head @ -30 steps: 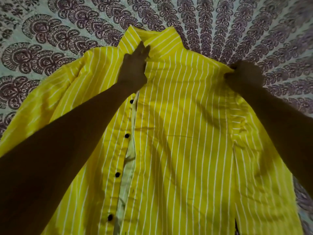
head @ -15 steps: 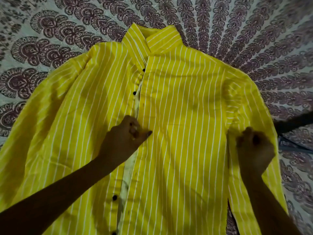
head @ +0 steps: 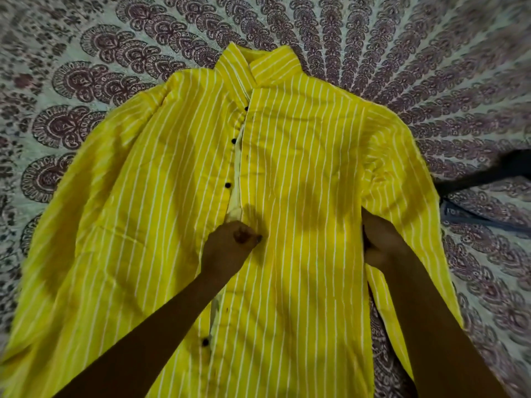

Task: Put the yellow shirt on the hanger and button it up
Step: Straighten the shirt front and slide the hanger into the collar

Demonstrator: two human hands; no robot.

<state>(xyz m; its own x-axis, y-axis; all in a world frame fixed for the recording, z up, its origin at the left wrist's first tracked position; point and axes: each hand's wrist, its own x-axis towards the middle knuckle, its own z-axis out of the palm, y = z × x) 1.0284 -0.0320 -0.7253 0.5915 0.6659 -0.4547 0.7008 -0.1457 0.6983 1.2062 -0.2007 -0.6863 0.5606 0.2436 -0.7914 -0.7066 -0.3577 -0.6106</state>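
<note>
The yellow shirt [head: 301,156] with white stripes lies flat on its back, collar pointing away from me, sleeves spread to both sides. Its front is unbuttoned, and a pale gap runs down the placket beside several black buttons [head: 228,185]. My left hand [head: 230,248] pinches the placket edge at mid-chest. My right hand [head: 379,242] grips the shirt's side seam under the right sleeve. No hanger shows in this view.
A patterned bedspread [head: 115,53] with dark purple motifs covers the whole surface under the shirt. A dark strap-like object [head: 488,173] and some bluish fabric [head: 471,216] lie at the right edge.
Both hands have slid from the collar and shoulder down to mid-chest level, smoothing the shirt. The shirt front now lies flatter.
</note>
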